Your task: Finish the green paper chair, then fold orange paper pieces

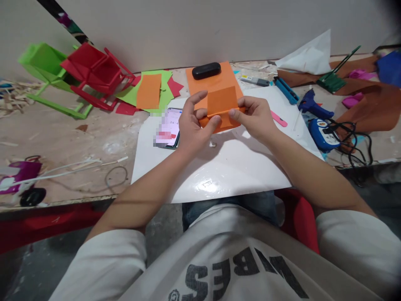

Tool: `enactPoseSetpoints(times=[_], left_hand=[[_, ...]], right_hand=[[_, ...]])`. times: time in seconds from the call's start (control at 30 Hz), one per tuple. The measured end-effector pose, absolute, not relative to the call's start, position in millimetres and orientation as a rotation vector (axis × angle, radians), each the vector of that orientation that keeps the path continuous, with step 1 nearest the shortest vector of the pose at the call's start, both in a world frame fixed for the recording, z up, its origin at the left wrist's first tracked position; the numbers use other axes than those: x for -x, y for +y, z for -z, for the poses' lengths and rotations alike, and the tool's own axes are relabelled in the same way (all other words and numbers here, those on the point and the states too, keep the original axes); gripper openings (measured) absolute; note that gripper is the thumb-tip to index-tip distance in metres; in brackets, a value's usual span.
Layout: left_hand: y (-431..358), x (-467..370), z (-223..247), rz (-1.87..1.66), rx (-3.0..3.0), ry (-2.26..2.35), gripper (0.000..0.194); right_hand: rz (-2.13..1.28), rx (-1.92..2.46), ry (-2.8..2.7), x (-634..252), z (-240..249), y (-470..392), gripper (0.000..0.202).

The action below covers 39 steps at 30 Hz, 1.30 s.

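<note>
An orange folded paper piece [223, 100] is held up over the white board [200, 179], a crease running across its lower part. My left hand [197, 125] grips its lower left corner between thumb and fingers, the index finger raised beside its left edge. On the right, my right hand [253, 115] pinches the other end along the fold. Behind the piece lies a larger orange sheet [194, 79] with a black case [206, 71] on top. A lit phone [171, 129] rests just left of my left hand.
Green [40, 62] and red [90, 71] miniature chairs stand back left, near paper scraps [149, 92]. On the right are a grey cutter [254, 80], a teal cutter [286, 90], a blue glue gun [315, 105], a blue device [324, 134] with black cables and a pink tool [278, 118].
</note>
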<state>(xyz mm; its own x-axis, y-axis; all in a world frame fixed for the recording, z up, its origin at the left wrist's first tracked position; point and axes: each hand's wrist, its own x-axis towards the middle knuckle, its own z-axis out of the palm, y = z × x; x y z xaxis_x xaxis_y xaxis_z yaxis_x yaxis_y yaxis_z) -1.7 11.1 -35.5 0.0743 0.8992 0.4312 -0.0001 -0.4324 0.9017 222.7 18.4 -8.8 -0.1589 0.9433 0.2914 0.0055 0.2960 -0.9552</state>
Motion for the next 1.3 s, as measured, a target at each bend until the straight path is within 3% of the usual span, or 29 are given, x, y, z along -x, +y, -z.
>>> enactPoseSetpoints(times=[0.2,0.53,0.77,1.3], left_hand=[[11,1,28,-1.393,-1.560,0.897,0.067],[22,12,22,-1.221,-1.614,0.850,0.063],[23,16,15,-1.130,-1.632,0.919,0.029],[16,12,17,-1.034,-1.768,0.907,0.040]], right_hand=[[-1.021,0.978,-1.472,-222,10,16,0.048],[-0.966,0.987,-1.507,-232,9,27,0.055],[-0.909,1.029,-1.623,-241,13,32,0.045],[-1.035,1.059,-1.740,-235,4,18,0.023]])
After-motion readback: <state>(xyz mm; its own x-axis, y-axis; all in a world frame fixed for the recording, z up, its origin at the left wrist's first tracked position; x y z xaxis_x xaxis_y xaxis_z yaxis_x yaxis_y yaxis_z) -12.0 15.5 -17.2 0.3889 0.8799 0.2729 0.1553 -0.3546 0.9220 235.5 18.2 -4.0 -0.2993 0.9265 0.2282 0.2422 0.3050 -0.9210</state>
